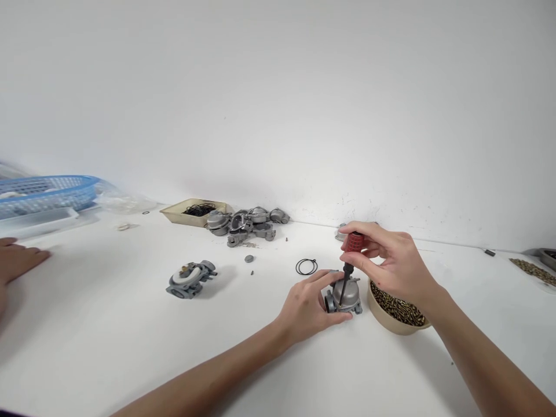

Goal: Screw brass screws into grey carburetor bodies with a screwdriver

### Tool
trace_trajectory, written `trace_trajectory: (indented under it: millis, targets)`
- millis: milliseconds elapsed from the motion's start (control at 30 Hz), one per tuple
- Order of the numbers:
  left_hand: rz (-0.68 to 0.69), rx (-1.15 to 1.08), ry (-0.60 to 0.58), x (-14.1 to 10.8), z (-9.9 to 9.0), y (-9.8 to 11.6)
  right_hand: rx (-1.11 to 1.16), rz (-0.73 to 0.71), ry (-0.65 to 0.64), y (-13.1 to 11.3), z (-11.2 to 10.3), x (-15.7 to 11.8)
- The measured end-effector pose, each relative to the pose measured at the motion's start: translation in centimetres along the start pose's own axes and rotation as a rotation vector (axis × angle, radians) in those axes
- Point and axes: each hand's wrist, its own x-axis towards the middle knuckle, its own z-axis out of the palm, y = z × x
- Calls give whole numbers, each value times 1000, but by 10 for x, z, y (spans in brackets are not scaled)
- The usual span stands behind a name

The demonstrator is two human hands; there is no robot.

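Observation:
On the white table, a grey metal carburetor [350, 294] with a domed cover lies between the thumb and fingers of my left hand [306, 307]. My right hand [393, 263] grips the red handle of a screwdriver [355, 242] above it. The dark shaft slants down, and its tip meets the near edge of the cover. Just right of the carburetor is a round beige bowl [391, 325] of brass-coloured screws, partly hidden by my right hand. Two thin black rings [306, 274] lie behind my left hand.
Another carburetor [191, 279] with a white ring lies left of centre. Several grey metal parts [247, 222] are piled by the wall, beside a beige tray [174, 214] of black rings. A blue basket [78, 188] and another person's hand [19, 260] are at the far left.

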Motion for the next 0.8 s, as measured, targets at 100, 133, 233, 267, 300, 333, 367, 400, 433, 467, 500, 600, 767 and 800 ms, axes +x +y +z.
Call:
trace_trajectory:
  millis: [100, 133, 233, 267, 300, 333, 367, 400, 433, 467, 500, 600, 767, 800]
  targets:
    - [54, -1, -12, 0, -1, -1, -45, -102, -24, -3, -3, -1]
    - [73, -5, -17, 0, -1, -1, -8, -120, -57, -4, -5, -1]
    - [91, -1, -27, 1, -2, -2, 171, -92, -159, -6, -10, 0]
    - [88, 4, -32, 2, -3, -1, 207, -72, -166, -6, -11, 0]
    - [81, 9, -37, 2, -3, -1, 222, -55, -157, -6, -11, 1]
    - [71, 12, -42, 2, -3, -1, 221, -43, -136, -5, -11, 2]
    - [58, 13, -44, 2, -3, 0, 208, -33, -110, -4, -11, 2]
    - [43, 13, -42, 2, -3, 0, 184, -24, -80, -4, -10, 2]
    - [28, 15, -37, 2, -3, 0, 152, -20, -52, -4, -9, 2]
    - [18, 19, -30, 2, -3, 0, 109, -26, -28, -4, -8, 1]
    - [13, 24, -23, 2, -2, 0, 51, -44, -10, -5, -7, 1]
    - [31, 31, -25, 1, -1, -2, -165, -161, 16, -10, -4, -1]
    - [77, 13, -27, 0, 0, -6, -146, -270, -85, -18, -6, 0]
    - [78, 11, -30, 0, 0, -7, -66, -235, -119, -18, -7, 0]
